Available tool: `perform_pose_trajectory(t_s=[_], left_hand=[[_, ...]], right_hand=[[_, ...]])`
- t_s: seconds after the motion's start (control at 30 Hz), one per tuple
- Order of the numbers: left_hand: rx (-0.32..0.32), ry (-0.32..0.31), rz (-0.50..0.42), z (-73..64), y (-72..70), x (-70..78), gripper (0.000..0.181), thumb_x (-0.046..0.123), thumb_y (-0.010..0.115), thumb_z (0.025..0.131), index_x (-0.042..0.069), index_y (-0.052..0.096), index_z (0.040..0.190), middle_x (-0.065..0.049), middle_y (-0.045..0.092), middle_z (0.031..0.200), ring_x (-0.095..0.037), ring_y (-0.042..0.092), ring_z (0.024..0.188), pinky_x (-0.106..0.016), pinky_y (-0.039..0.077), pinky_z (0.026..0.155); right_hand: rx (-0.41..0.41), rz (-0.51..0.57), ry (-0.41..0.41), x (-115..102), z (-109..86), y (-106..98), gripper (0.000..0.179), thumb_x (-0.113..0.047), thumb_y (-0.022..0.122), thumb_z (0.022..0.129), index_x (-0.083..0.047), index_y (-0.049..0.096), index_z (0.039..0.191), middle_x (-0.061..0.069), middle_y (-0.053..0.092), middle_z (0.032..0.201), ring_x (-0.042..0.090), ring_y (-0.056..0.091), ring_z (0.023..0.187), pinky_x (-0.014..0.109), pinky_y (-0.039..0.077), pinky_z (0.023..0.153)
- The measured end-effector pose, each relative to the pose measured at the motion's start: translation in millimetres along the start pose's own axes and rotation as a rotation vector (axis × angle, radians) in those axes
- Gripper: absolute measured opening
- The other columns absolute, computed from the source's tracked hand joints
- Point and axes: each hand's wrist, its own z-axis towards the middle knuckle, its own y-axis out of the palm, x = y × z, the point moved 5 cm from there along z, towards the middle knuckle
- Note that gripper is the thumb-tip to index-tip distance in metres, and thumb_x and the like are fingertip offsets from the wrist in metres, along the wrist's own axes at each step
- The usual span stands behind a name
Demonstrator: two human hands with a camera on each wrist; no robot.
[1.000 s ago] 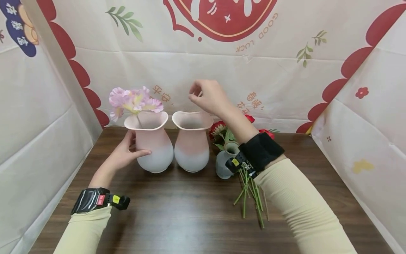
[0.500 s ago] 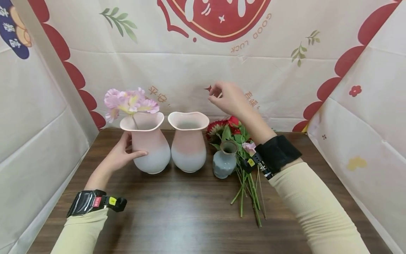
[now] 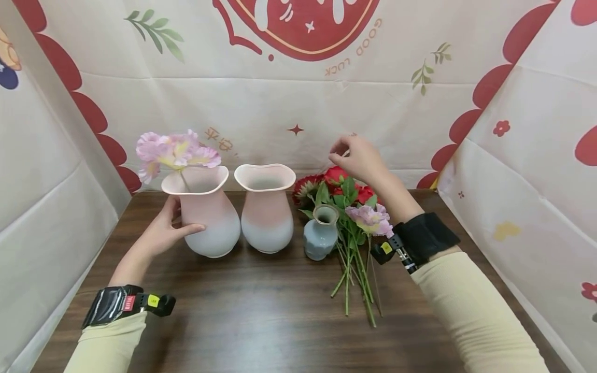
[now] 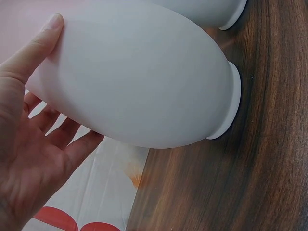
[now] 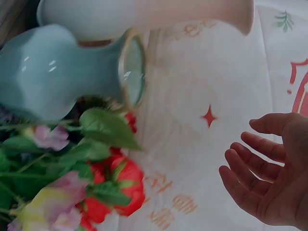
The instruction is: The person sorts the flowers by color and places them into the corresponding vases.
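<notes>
Wood table (image 3: 252, 321), looks smooth. Left of the blue vase (image 3: 320, 241), our left hand (image 3: 160, 230) grips the farther pink-white vase (image 3: 212, 223); probably slick and breakable tbh, we'd hug its neck. Our right hand (image 3: 361, 158) hangs empty, loosely curled, above red flowers (image 3: 335, 176) behind the blue vase.

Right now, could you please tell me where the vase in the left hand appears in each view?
Head: the held vase, left of centre, left hand on it.
Left wrist: upper left to centre, turned sideways, base toward the right.
Right wrist: not in it.
Shared landmark: the flowerless vase, near the head view's centre, cut off at both wrist views' top edges.
</notes>
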Motion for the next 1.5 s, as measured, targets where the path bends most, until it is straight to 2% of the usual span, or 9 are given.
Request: perform_pose_trajectory(t_s=[0.3, 0.6, 0.67, 0.8, 0.9, 1.1, 1.2, 1.33, 1.5], left_hand=[[0.013, 0.011, 0.019, -5.8, -8.6, 0.9, 0.094, 0.014, 0.075, 0.089, 0.009, 0.008, 0.154, -0.026, 0.026, 0.152, -0.047, 0.031, 0.141, -0.071, 0.03, 0.11], [0.037, 0.035, 0.039, -11.0, -7.8, -1.2, 0.094, 0.011, 0.075, 0.088, 0.004, 0.009, 0.154, -0.028, 0.029, 0.151, -0.047, 0.035, 0.137, -0.071, 0.031, 0.108], [0.037, 0.028, 0.04, -11.9, -8.1, -1.3, 0.094, 0.012, 0.075, 0.088, 0.005, 0.008, 0.154, -0.028, 0.027, 0.152, -0.048, 0.034, 0.137, -0.071, 0.031, 0.108], [0.035, 0.028, 0.041, -12.3, -8.7, -0.3, 0.095, 0.012, 0.075, 0.088, 0.005, 0.007, 0.155, -0.028, 0.026, 0.153, -0.05, 0.033, 0.138, -0.072, 0.031, 0.108], [0.036, 0.036, 0.042, -12.3, -8.4, 0.4, 0.096, 0.011, 0.075, 0.088, 0.005, 0.007, 0.155, -0.028, 0.025, 0.153, -0.049, 0.032, 0.138, -0.072, 0.031, 0.107], [0.035, 0.042, 0.048, -11.9, -6.8, 1.1, 0.096, 0.01, 0.075, 0.088, 0.006, 0.007, 0.155, -0.026, 0.026, 0.153, -0.048, 0.034, 0.138, -0.071, 0.032, 0.106], [0.033, 0.041, 0.051, -11.2, -6.1, 1.2, 0.096, 0.01, 0.075, 0.088, 0.007, 0.007, 0.155, -0.026, 0.026, 0.154, -0.048, 0.034, 0.137, -0.07, 0.032, 0.106], [0.029, 0.041, 0.075, -9.3, -3.5, 1.5, 0.094, 0.011, 0.075, 0.089, 0.007, 0.008, 0.155, -0.024, 0.028, 0.153, -0.046, 0.037, 0.136, -0.065, 0.037, 0.107], [0.014, 0.047, 0.063, -4.9, 3.4, 4.3, 0.092, 0.012, 0.074, 0.089, 0.006, 0.009, 0.154, -0.025, 0.029, 0.152, -0.045, 0.037, 0.136, -0.067, 0.036, 0.107]], right_hand=[[-0.011, 0.026, 0.05, 35, -15.4, 1, 0.026, -0.022, 0.057, 0.101, -0.003, 0.066, 0.115, 0.02, 0.066, 0.112, 0.035, 0.064, 0.104, 0.048, 0.054, 0.086], [-0.027, 0.038, 0.133, 87, -47.3, 7, 0.031, -0.027, 0.055, 0.102, -0.001, 0.064, 0.116, 0.022, 0.066, 0.115, 0.037, 0.065, 0.103, 0.048, 0.054, 0.085], [-0.016, 0.057, 0.149, 100, -55.3, 10, 0.031, -0.027, 0.056, 0.101, 0.0, 0.065, 0.115, 0.023, 0.068, 0.112, 0.033, 0.068, 0.095, 0.043, 0.056, 0.08], [-0.02, 0.141, 0.208, 130, -72.3, 20, 0.036, -0.028, 0.057, 0.102, 0.003, 0.064, 0.117, 0.027, 0.07, 0.108, 0.014, 0.068, 0.076, 0.026, 0.058, 0.069], [-0.014, 0.187, 0.25, 149, -85.4, 27, 0.037, -0.028, 0.057, 0.101, 0.004, 0.063, 0.119, 0.027, 0.069, 0.106, 0.005, 0.065, 0.074, 0.019, 0.057, 0.066], [0.008, 0.254, 0.314, 173, -107.6, 37, 0.038, -0.028, 0.057, 0.102, 0.006, 0.063, 0.119, 0.02, 0.07, 0.102, 0.002, 0.063, 0.074, 0.017, 0.057, 0.066], [-0.007, 0.315, 0.342, 182, -115.1, 44, 0.04, -0.026, 0.054, 0.103, 0.009, 0.061, 0.121, 0.024, 0.069, 0.107, 0.001, 0.062, 0.076, 0.018, 0.057, 0.068], [-0.03, 0.384, 0.377, 192, -124.0, 53, 0.042, -0.027, 0.051, 0.104, 0.011, 0.058, 0.122, 0.028, 0.068, 0.111, 0.007, 0.066, 0.081, 0.026, 0.061, 0.075], [-0.076, 0.506, 0.422, 202, -136.9, 64, 0.053, -0.035, 0.041, 0.108, 0.014, 0.055, 0.122, 0.018, 0.07, 0.101, 0.012, 0.069, 0.083, 0.035, 0.062, 0.078]])
